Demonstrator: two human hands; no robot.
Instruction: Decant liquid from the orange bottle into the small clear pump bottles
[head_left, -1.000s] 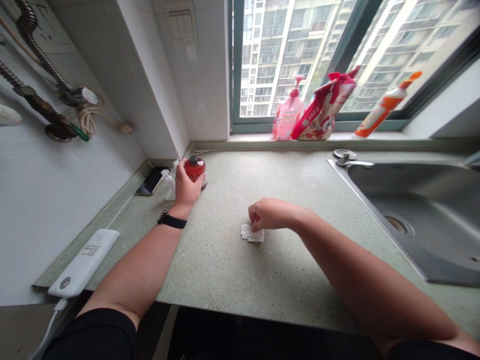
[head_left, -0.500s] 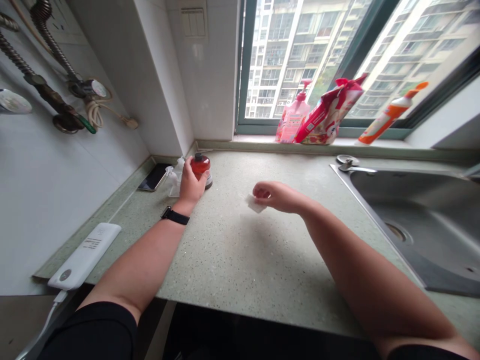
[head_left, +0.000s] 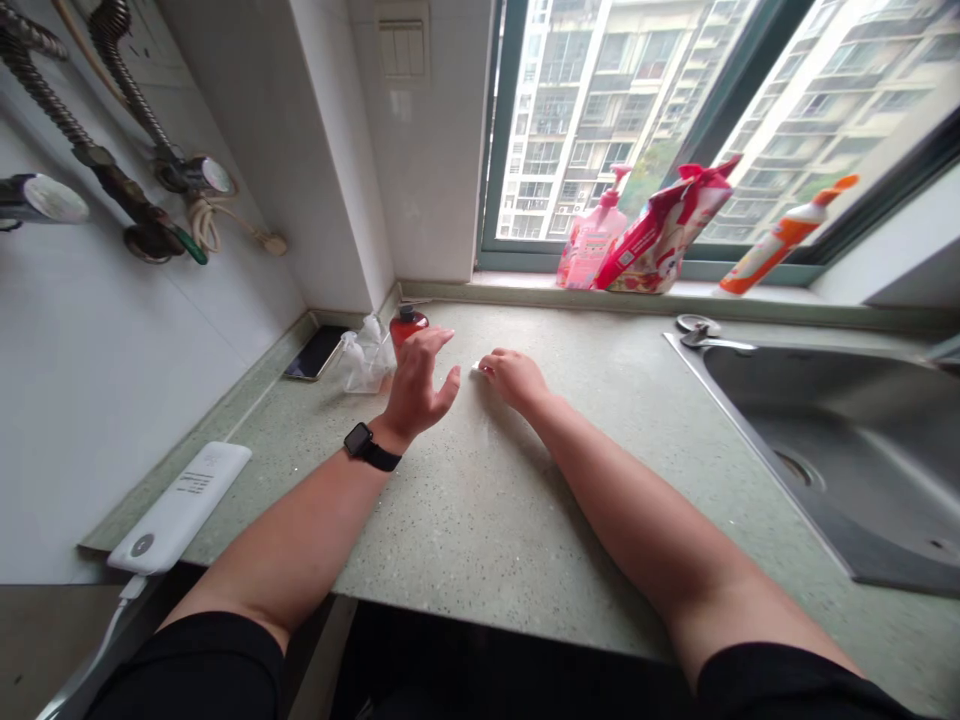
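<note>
My left hand (head_left: 424,385) is in the air over the counter with thumb and fingers apart and nothing in it. Just behind it stands a red-brown bottle with a black cap (head_left: 407,322), its lower part hidden by the hand. My right hand (head_left: 517,380) is low over the middle of the counter, fingers closed on a small white piece (head_left: 476,369). Only an edge of this piece shows; whether it is tissue or a pad I cannot tell. Left of the bottle is a clear plastic container with crumpled, see-through plastic (head_left: 365,360).
A phone (head_left: 315,352) and a white power bank with a cable (head_left: 182,507) lie on the left of the speckled counter (head_left: 450,520). A steel sink (head_left: 810,400) is at right. On the sill are a pink pump bottle (head_left: 589,245), a red bag (head_left: 667,235) and an orange-white bottle (head_left: 776,245).
My left hand has let go of the bottle, opened and moved right, toward me. My right hand has moved left and slightly farther back with the white piece still in its fingers.
</note>
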